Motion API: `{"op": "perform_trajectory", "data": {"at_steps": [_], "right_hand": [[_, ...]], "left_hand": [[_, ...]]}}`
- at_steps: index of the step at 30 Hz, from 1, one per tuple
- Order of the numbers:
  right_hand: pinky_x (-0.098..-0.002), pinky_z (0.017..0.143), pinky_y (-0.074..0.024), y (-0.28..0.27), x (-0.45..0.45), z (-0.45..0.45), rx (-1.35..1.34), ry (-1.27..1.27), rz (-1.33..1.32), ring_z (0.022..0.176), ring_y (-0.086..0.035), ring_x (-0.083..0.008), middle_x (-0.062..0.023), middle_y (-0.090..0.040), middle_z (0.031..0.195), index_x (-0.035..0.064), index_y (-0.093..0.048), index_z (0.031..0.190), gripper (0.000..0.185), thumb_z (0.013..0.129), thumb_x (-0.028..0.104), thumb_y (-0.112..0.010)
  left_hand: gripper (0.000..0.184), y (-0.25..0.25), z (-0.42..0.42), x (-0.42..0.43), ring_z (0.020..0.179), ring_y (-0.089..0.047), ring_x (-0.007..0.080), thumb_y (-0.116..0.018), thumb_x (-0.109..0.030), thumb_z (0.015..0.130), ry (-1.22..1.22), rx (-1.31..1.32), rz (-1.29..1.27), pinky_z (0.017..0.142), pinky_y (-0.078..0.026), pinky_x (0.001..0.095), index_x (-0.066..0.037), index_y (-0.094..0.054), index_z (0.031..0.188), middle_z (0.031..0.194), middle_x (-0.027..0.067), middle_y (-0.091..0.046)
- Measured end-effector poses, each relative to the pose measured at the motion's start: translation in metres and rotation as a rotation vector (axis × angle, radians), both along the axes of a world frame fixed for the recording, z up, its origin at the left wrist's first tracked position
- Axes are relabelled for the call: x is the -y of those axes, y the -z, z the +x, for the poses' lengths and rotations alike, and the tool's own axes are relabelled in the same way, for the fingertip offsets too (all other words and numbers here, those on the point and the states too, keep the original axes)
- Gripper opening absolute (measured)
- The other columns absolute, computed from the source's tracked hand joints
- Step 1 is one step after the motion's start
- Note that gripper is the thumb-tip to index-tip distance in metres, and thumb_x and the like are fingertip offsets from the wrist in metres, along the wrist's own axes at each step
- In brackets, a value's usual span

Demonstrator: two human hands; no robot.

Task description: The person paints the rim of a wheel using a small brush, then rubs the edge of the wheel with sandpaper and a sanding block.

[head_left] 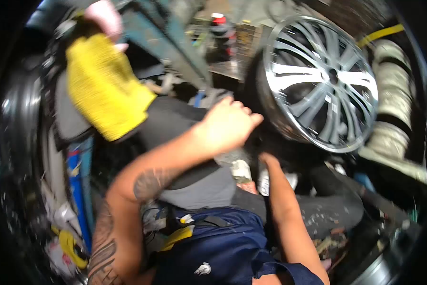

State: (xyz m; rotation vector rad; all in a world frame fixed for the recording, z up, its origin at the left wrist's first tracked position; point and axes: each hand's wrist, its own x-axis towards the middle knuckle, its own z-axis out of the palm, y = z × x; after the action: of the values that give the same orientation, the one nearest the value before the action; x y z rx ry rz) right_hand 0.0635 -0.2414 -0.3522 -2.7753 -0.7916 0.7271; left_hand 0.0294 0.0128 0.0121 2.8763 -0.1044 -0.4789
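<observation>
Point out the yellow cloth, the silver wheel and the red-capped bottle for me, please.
Yellow cloth [105,88]: head view, middle of its fabric.
Silver wheel [296,71]: head view, a spoke left of the hub.
Red-capped bottle [221,40]: head view, its blurred body.

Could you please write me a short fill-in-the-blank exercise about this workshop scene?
1. The rough-textured cloth at the upper left is ____ in colour.
2. Dark tattoos show on the person's ____ arm.
3. The shirt at the bottom of the view is navy ____.
4. Long, shiny ____ run from the centre of the wheel rim out to its edge.

Missing words, in order: yellow; left; blue; spokes.
</observation>
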Motion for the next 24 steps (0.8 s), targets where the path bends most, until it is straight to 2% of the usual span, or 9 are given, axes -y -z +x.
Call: {"op": "perform_trajectory", "data": {"at_steps": [1,3,5,7,8,11,18,23,24], "right_hand": [[-0.045,0.098,-0.0568,0.003,-0.007,-0.004,-0.016,0.027,-0.015,0.118,-0.07,-0.0324,-0.0204,-0.069,0.137,0.0032,-0.067,0.135,0.047,0.095,0.028,-0.063],[-0.0451,0.099,-0.0559,0.005,-0.022,0.0,-0.056,0.071,-0.071,0.119,-0.069,-0.0325,-0.0203,-0.068,0.138,0.003,-0.066,0.136,0.047,0.096,0.028,-0.062],[-0.0453,0.1,-0.055,0.004,-0.034,0.01,-0.088,0.089,-0.12,0.121,-0.068,-0.0326,-0.0201,-0.067,0.139,0.0028,-0.065,0.137,0.048,0.097,0.029,-0.061],[-0.0454,0.102,-0.0542,0.003,-0.042,0.018,-0.103,0.101,-0.133,0.122,-0.067,-0.0327,-0.0199,-0.066,0.141,0.0025,-0.064,0.138,0.048,0.098,0.029,-0.06],[-0.0455,0.102,-0.0537,0.002,-0.043,0.02,-0.109,0.101,-0.138,0.123,-0.066,-0.0328,-0.0199,-0.066,0.141,0.0024,-0.063,0.139,0.049,0.099,0.03,-0.059],[-0.0457,0.104,-0.0524,0.0,-0.047,0.025,-0.127,0.115,-0.122,0.125,-0.065,-0.0329,-0.0196,-0.065,0.143,0.0021,-0.062,0.14,0.049,0.1,0.031,-0.058],[-0.0461,0.108,-0.0494,-0.006,-0.046,0.031,-0.204,0.295,0.041,0.129,-0.062,-0.0333,-0.0191,-0.062,0.147,0.0013,-0.058,0.144,0.051,0.104,0.033,-0.055],[-0.0465,0.111,-0.0472,-0.027,-0.048,0.03,-0.495,0.668,0.464,0.133,-0.06,-0.0336,-0.0187,-0.059,0.149,0.0007,-0.056,0.147,0.053,0.106,0.034,-0.053],[-0.0466,0.112,-0.0468,-0.041,-0.05,0.028,-0.599,0.759,0.57,0.134,-0.059,-0.0336,-0.0186,-0.059,0.15,0.0006,-0.056,0.147,0.053,0.107,0.035,-0.052]], "left_hand": [[0.052,-0.016,-0.028,0.002,0.134,-0.059,0.0384,-0.066,-0.01,0.087,-0.051,0.214,0.032,0.114,-0.045,0.0565,-0.016,-0.068,0.139,0.138,0.0187,-0.067],[0.056,-0.039,-0.073,0.009,0.143,-0.046,0.0418,-0.069,-0.012,0.086,-0.36,0.51,0.03,0.119,-0.033,0.0625,-0.016,-0.066,0.141,0.154,0.0181,-0.053],[0.068,-0.018,-0.127,0.014,0.148,-0.039,0.0474,-0.075,-0.019,0.086,-0.62,0.541,0.149,0.122,-0.028,0.0626,-0.015,-0.057,0.152,0.164,0.0263,-0.038],[0.085,0.001,-0.154,0.025,0.153,-0.033,0.0499,-0.082,-0.028,0.084,-0.707,0.709,-0.046,0.123,-0.027,0.0639,-0.014,-0.046,0.16,0.167,0.0328,-0.028],[0.103,0.004,-0.158,0.029,0.154,-0.03,0.0521,-0.087,-0.036,0.081,-0.79,0.688,-0.209,0.124,-0.029,0.0616,-0.01,-0.033,0.165,0.168,0.0362,-0.021],[0.111,0.005,-0.15,0.03,0.155,-0.032,0.0488,-0.089,-0.038,0.08,-0.846,0.631,-0.404,0.125,-0.032,0.053,-0.005,-0.028,0.166,0.17,0.0311,-0.022],[0.11,0.018,-0.134,0.027,0.161,-0.021,0.0419,-0.087,-0.035,0.079,-0.677,0.535,-0.68,0.13,-0.021,0.0512,-0.01,-0.028,0.169,0.175,0.0229,-0.017],[0.118,0.051,-0.144,0.016,0.166,-0.005,0.0332,-0.087,-0.032,0.083,-0.603,0.31,-1.155,0.133,-0.011,0.0459,-0.01,-0.013,0.172,0.179,0.0195,-0.006],[0.121,0.06,-0.149,0.011,0.166,0.0,0.0282,-0.086,-0.028,0.084,-0.57,0.229,-1.224,0.133,-0.006,0.042,-0.008,-0.006,0.172,0.18,0.0177,-0.002]]}}
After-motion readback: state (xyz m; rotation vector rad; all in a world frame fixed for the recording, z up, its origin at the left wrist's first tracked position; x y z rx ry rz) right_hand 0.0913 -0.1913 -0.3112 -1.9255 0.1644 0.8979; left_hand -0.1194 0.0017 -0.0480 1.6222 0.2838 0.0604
